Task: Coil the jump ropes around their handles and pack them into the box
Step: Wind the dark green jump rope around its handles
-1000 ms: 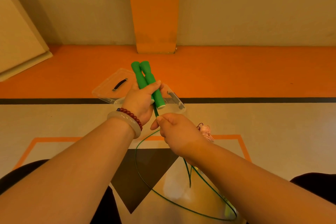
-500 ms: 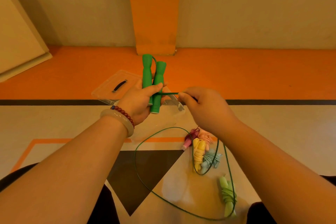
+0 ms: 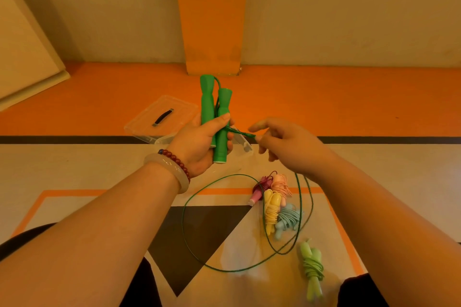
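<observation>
I could not see much of the clear box (image 3: 245, 149), because the left hand (image 3: 197, 144) was in front of it, so I could not tell what was inside. Both arms were cut off at the bottom edge. The left hand was held up with its fingers and thumb wrapped around the 2 green handles (image 3: 212, 112), which stood side by side and pointed up. It had 2 bracelets (image 3: 174, 169) on the wrist. The right hand (image 3: 282, 147) was just beside it and pinched the green rope (image 3: 240, 132) between thumb and finger, with the other fingers loose. That short bit of rope ran tight from the handles to the pinch. The rest hung down and lay in big loops on the floor (image 3: 99, 169). The box's clear lid (image 3: 159, 117) lay flat behind the left hand. A small bunch of coiled ropes (image 3: 270, 209) lay on the floor under the right arm, packed too close to count. A light green coiled rope (image 3: 311, 266) lay near them, closer to me.
</observation>
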